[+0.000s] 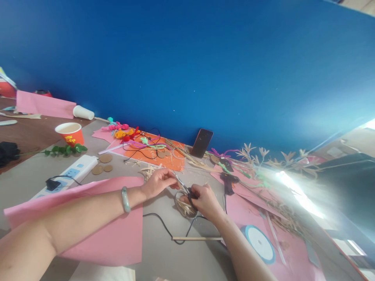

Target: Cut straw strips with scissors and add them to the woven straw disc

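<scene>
My right hand (205,201) is wrapped round the black handles of a pair of scissors (184,185), whose blades point up and left toward my other hand. My left hand (159,182), with a pale green bangle (125,200) on the wrist, is closed in a pinch by the blade tips. Whatever lies between its fingers is too small to make out. Below the scissors sits a small round container (187,214) with pale straw-like pieces in it, partly covered by my right hand. Pale shavings (149,171) lie just behind my left hand.
Pink paper (117,238) lies under my left forearm. Nearby are a power strip (84,166), a paper cup (70,132) and cork-coloured discs (105,157). A phone (202,143) leans on the blue wall. A ribbon spool (259,244), a thin stick (196,238) and dried stems (263,195) lie rightward.
</scene>
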### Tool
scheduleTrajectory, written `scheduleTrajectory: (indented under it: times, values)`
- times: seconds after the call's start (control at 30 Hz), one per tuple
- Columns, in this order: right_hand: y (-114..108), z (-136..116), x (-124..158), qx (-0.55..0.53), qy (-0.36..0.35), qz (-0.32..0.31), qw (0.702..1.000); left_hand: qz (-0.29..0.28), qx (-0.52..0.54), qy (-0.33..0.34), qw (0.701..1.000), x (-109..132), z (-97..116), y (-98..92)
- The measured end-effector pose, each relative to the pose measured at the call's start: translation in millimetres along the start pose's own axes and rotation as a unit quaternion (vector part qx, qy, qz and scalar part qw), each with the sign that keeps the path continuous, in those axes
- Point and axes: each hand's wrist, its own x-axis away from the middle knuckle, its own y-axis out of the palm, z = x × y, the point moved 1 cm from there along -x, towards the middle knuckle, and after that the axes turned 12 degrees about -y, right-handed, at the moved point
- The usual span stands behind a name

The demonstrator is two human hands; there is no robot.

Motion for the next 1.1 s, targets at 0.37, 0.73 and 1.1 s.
scheduleTrajectory:
  times: [0.37,0.73,1.1]
  values:
    - [-1.5,0.6,-1.1,-0.09,0.02,-0.033,0.995,-0.003,-0.002,0.008,1.0,0.5,-1.0,0.8]
    - [2.8,8.1,-1.2,-0.088,0.01,-0.008,0.996,-0.014,0.005,0.01,1.0,-0.4,-1.9,0.6]
    - [10.5,26.0,-0.5,-0.159,0.068,0.089,0.981,0.025,0.071,-0.044,0.996,-1.8,-1.5,1.3]
